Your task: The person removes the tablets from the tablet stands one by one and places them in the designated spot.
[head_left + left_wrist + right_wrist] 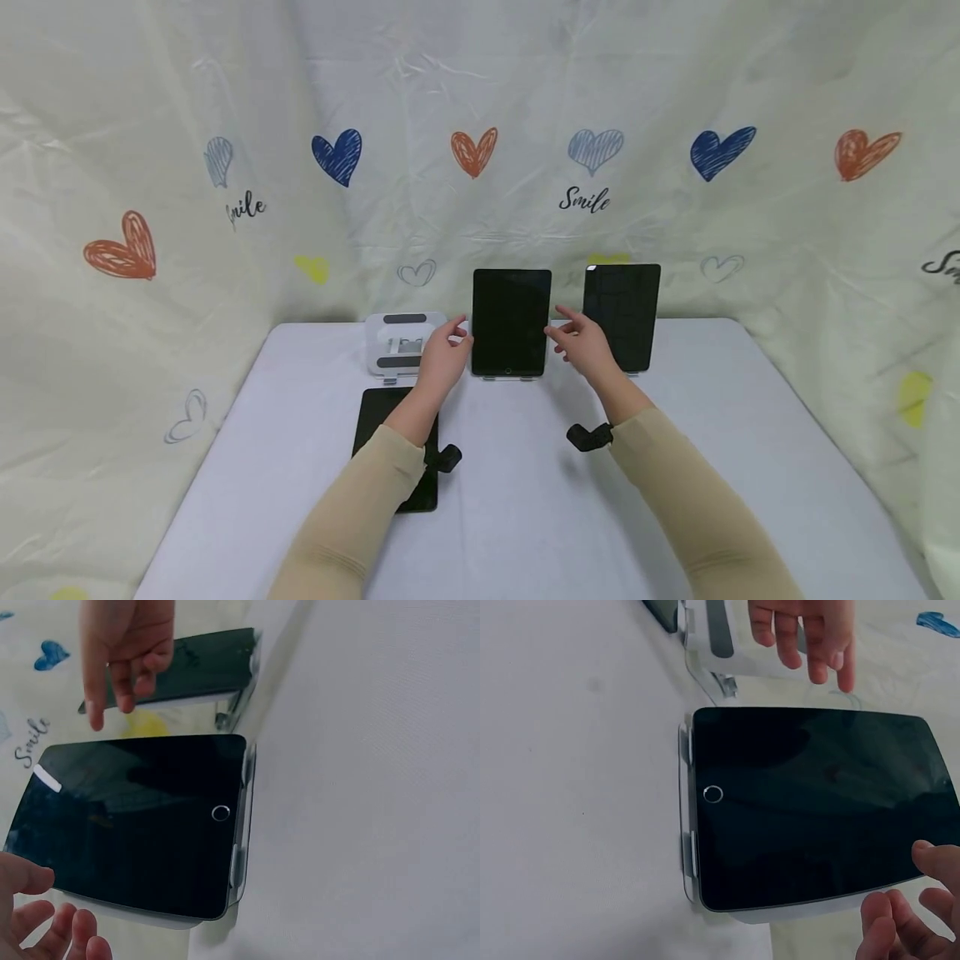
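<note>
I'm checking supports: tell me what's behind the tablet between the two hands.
Behind the tablet is a pale stand; a strip shows past one side edge, and beyond hangs a patterned curtain. Most of the stand and the tablet's own back are covered.

The left forearm and its sleeve cover much of the tablet lying toward the table's left side. Near the far edge, the left hand hides part of the white stand, and the upright middle tablet conceals most of its own support. The right hand overlaps the lower left of the right-hand tablet. The table's near edge falls outside the head view. Each wrist view crops both hands; whether their fingertips touch the middle tablet cannot be told.
</note>
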Tool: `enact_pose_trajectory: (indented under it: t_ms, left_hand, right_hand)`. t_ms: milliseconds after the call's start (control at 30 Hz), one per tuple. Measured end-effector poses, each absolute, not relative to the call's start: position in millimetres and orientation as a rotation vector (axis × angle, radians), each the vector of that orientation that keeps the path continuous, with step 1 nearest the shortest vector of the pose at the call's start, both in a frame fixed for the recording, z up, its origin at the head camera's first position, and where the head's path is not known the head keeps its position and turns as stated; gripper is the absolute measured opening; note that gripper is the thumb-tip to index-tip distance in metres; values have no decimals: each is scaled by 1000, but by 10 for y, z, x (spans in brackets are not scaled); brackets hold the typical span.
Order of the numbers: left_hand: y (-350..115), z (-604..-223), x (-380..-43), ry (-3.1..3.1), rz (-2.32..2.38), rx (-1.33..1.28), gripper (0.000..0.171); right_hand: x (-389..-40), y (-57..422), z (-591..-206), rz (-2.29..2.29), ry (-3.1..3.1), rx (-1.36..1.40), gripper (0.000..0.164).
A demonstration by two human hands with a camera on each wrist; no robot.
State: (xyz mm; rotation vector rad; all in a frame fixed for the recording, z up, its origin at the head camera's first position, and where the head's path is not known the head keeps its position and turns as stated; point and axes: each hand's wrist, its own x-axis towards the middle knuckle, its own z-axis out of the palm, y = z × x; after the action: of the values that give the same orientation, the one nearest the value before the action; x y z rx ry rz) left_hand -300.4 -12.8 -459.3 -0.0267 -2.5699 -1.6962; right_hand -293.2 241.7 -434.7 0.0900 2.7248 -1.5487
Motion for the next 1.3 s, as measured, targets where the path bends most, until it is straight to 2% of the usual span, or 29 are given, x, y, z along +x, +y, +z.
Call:
enact_pose_trajectory:
  t_ms: [267,767,1300]
  left_hand:
    - [-104,-4586,-3099,-2589,-1683,-48,50]
    - [-33,-4546,-3132,-2609,-1680,-83,48]
    - [-33,-4617,-3180,-2485,-1683,-34,37]
  right_hand:
    - [-3001,2353,-4418,-1548,2734,71,63]
    - [-3031,2292,-4524,-1544,2768,97,67]
    - [-3016,2290,-4580,-1403,2990,41,59]
